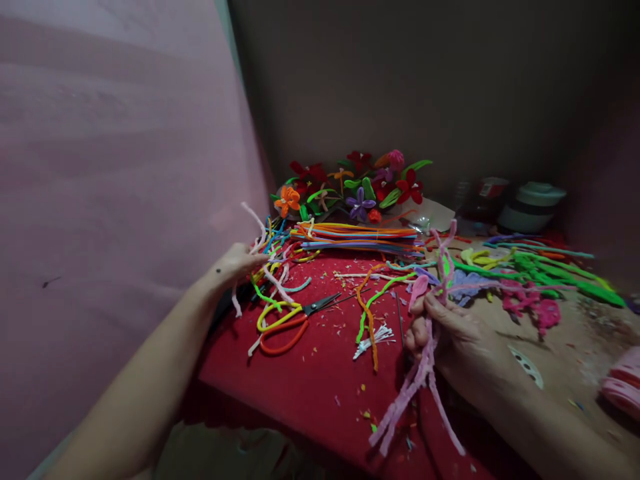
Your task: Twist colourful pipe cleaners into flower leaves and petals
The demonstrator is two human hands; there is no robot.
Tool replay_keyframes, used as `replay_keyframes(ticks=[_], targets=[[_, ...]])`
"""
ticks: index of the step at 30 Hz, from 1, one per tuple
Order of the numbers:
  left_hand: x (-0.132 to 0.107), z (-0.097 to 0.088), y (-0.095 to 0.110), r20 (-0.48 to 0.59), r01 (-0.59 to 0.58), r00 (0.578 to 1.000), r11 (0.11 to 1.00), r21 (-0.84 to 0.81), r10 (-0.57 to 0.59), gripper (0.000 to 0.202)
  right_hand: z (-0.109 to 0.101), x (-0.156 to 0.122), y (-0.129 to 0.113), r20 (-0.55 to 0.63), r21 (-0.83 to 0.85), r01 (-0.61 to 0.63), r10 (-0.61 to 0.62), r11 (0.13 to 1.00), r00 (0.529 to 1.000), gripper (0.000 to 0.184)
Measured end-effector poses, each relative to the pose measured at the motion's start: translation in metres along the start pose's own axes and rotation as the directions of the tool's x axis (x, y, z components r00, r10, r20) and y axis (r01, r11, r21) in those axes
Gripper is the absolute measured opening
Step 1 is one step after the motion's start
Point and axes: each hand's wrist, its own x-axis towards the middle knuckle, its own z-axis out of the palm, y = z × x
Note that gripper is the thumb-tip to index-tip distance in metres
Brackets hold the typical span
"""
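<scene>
My right hand [450, 333] is closed round a bunch of pink pipe cleaners [425, 367]. Their loose ends hang below the fist, and others stick up above it and out to the right. A pink petal-shaped loop [419, 291] shows beside the thumb. At the left table edge, my left hand [243, 261] reaches into a tangle of mixed pipe cleaners [275, 253], its fingers drawn together and partly hidden. What they grip there is unclear. Scissors [285, 323] with yellow and orange handles lie between the hands, nearer the left one.
A bundle of straight pipe cleaners [355, 239] lies behind the scissors. Fuzzy-wire flowers [360, 200] stand against the back wall. White stamens [375, 340] and scraps dot the red cloth [300, 393]. Green pieces [560, 273], a lidded container [533, 207] and pink rolls [623, 383] are right.
</scene>
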Motion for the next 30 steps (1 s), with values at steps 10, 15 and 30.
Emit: replay_keyframes(ticks=[10, 15, 30], targets=[[0.002, -0.002, -0.001, 0.003, 0.110, 0.994, 0.994, 0.029, -0.110, 0.028, -0.003, 0.000, 0.001, 0.001, -0.001, 0.004, -0.004, 1.000, 1.000, 0.022], [-0.015, -0.019, 0.028, -0.188, -0.114, 0.972, 0.982, 0.148, 0.141, 0.024, -0.001, 0.000, 0.001, -0.004, -0.001, -0.014, 0.014, 1.000, 1.000, 0.022], [-0.166, 0.144, 0.107, 0.584, -0.709, 0.645, 0.671, 0.216, 0.493, 0.029, 0.011, -0.009, 0.009, -0.084, -0.064, -0.036, 0.030, 0.997, 0.996, 0.031]])
